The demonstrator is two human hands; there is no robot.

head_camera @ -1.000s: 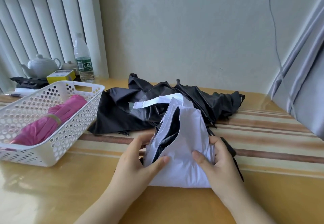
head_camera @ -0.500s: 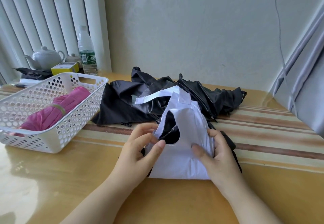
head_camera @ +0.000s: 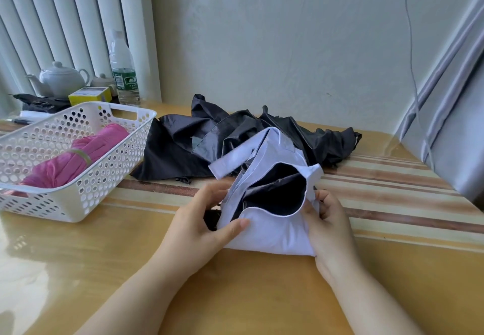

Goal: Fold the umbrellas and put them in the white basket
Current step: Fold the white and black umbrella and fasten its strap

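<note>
Both hands [head_camera: 264, 227] thumbs-up around the white umbrella [head_camera: 272, 232], fingers curled.

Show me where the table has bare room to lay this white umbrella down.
Bare table lies between the white basket and both hands' forearms, and right of the right hand along the stripes. Behind the white umbrella the black umbrella crowds it.

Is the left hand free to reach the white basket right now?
Probably not yet: the left hand and right hand both grip the white umbrella. The path left to the white basket shows only bare table.
</note>
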